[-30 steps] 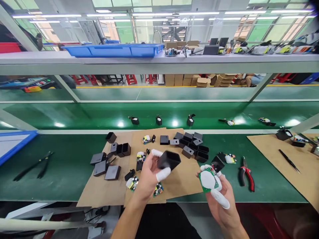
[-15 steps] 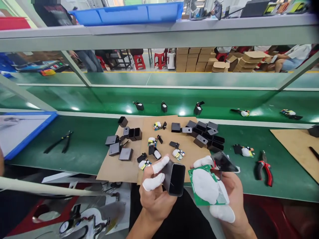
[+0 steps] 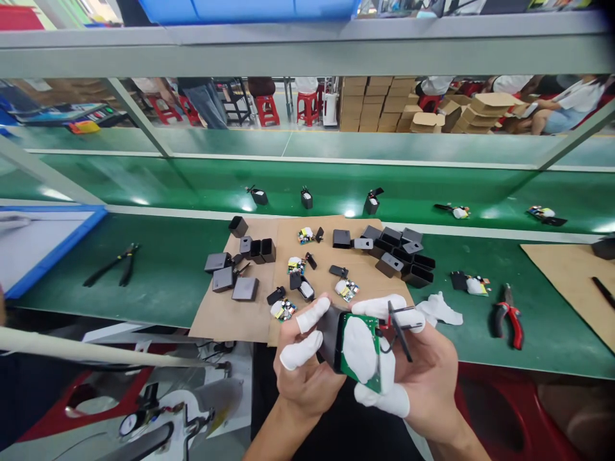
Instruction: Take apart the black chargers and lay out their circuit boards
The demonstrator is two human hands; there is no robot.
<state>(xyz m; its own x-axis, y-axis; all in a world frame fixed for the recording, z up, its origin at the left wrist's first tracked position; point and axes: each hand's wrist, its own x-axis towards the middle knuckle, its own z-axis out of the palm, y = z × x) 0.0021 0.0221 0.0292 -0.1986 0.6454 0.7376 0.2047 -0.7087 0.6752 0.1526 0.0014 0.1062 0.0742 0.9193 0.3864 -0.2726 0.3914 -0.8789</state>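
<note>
My left hand (image 3: 305, 358), with white finger cots, is closed around a black plastic case (image 3: 330, 336) whose open end faces right. In my right hand (image 3: 418, 365), also in finger cots, is a green circuit board (image 3: 377, 378) with a large white blob on its face. The board's left edge sits in the mouth of the case; most of it is still outside. A black end cap (image 3: 400, 331) hangs from the board's right side by wires, by my right fingers. How deep the board reaches is hidden.
Several black cases (image 3: 245, 289) and small boards (image 3: 346, 289) lie on cardboard (image 3: 211, 320). Red-handled pliers (image 3: 508, 318) lie right, black-handled pliers (image 3: 115, 264) left. A white scrap (image 3: 439, 310) lies near my right hand. Partly assembled units (image 3: 306, 198) stand on the green belt (image 3: 206, 186).
My hands have come together. The board has moved left from beside the case into its open end, and the end cap has turned edge-on. The view has tilted slightly downward.
</note>
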